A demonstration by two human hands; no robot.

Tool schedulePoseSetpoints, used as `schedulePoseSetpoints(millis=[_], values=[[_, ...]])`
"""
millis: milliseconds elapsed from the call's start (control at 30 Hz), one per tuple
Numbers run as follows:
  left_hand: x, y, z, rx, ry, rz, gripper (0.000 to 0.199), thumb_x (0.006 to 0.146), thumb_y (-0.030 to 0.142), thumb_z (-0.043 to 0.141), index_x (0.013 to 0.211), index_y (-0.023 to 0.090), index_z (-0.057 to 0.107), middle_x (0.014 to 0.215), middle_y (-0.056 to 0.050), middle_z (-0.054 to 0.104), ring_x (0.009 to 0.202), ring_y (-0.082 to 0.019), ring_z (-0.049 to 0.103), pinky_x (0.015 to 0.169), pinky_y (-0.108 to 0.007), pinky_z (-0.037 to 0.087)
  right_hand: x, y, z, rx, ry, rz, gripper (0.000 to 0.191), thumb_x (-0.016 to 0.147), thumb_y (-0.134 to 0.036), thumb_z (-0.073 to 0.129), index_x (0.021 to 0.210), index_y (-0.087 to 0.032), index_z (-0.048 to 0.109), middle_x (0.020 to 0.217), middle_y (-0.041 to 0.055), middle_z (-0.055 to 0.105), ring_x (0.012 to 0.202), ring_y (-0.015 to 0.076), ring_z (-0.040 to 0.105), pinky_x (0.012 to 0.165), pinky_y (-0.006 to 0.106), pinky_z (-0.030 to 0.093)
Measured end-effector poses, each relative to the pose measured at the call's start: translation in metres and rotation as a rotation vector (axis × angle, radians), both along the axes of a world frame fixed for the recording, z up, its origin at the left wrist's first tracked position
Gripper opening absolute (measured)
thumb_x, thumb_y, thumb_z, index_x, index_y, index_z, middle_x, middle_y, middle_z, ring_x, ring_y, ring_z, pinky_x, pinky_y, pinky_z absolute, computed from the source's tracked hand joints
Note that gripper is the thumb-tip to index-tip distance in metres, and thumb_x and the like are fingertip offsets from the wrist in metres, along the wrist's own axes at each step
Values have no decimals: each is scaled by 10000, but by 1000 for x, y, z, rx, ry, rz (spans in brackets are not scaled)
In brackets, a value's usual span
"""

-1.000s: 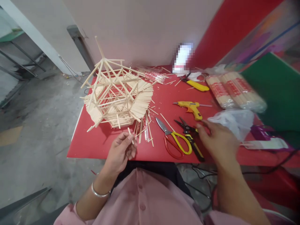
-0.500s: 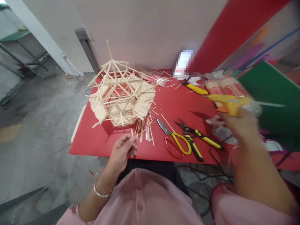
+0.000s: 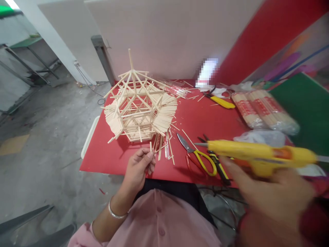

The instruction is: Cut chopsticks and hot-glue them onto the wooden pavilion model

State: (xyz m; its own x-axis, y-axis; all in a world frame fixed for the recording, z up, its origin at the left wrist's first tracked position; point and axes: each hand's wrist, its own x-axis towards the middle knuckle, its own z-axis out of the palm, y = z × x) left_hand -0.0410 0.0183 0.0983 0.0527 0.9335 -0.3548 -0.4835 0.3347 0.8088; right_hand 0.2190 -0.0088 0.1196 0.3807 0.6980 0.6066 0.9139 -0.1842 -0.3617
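Between thumb and fingers, my left hand (image 3: 141,166) pinches a short wooden stick (image 3: 150,146), held upright over the table's front part. My right hand (image 3: 272,192), smeared by motion, is wrapped round a yellow hot glue gun (image 3: 259,156). Its metal nozzle points left, above the scissors and pliers. Behind my left hand stands a lantern-like frame of pale wooden sticks (image 3: 138,109), with fan-shaped stick panels at its sides and one upright stick at the top. Loose sticks (image 3: 161,144) lie beside its base.
Scissors with red and yellow handles (image 3: 203,163) and black-yellow pliers (image 3: 218,168) lie on the red table (image 3: 197,116). Farther back are a yellow-handled tool (image 3: 221,102), bagged stick bundles (image 3: 267,108) and a green board (image 3: 305,106). A pixelated bright screen (image 3: 207,73) stands against the wall.
My right hand has brought the glue gun nearer to me and lower, its nozzle now over the scissors. My left hand keeps its pinch on the stick. The whole view has shifted slightly.
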Motion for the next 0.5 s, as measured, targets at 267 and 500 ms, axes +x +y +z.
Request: schedulePoseSetpoints(millis=[267,500], values=[[-14,-7,-10,-20,3,30,306,678,363,824,767,154,619,593,29,609,448,-46,499,419,-139,362,-84,31,21,-170,326,452,385,711,-567,713,644,-208,592,503,-26,557,443,126,512,478,256,395],[-12,5,-29,-4,51,-11,337,605,373,856,724,146,637,615,-4,650,451,-75,534,401,-161,401,-88,20,3,-385,722,744,267,880,-458,617,934,-199,655,751,-15,671,603,106,570,538,209,423]])
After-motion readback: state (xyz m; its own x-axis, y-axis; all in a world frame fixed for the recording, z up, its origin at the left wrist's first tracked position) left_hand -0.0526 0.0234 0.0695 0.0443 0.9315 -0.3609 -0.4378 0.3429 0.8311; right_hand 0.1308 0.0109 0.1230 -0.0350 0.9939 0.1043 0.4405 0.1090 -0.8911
